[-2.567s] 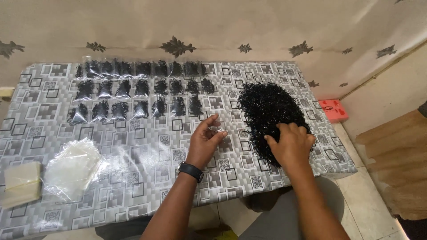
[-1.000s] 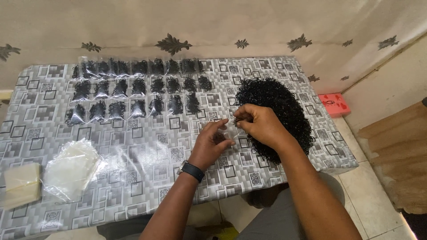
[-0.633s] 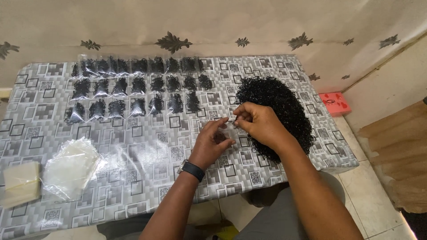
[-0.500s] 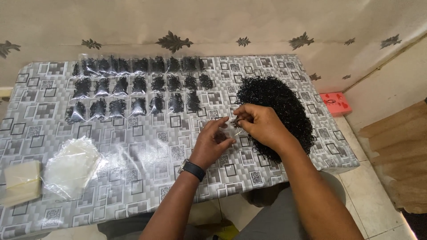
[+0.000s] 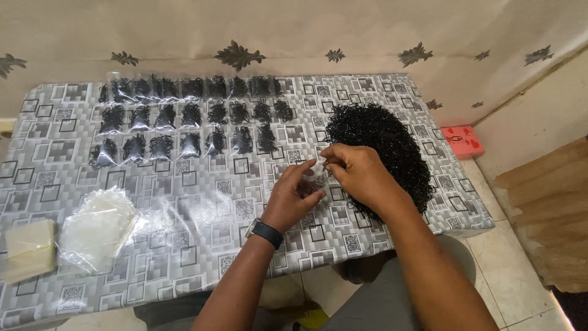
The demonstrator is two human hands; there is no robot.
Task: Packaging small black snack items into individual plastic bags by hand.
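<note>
Entry, as I read it from the head view: since the earlier frames my right hand (image 5: pixel 361 175) has left the heap of black rings (image 5: pixel 383 153) and met the left hand (image 5: pixel 294 199) over the worktop (image 5: pixel 202 208). Both pinch one small clear bag (image 5: pixel 315 178), fingers closed on it. Filled bags (image 5: pixel 190 122) lie in rows beyond; empty bags (image 5: pixel 98 227) wait left.

Filled clear packets (image 5: pixel 190 116) in rows; empty packets (image 5: pixel 98 227) left.

Left hand (image 5: pixel 293 197) and right hand (image 5: pixel 358 173) meet fingertip to fingertip, fingers pinched, forearms converging
</note>
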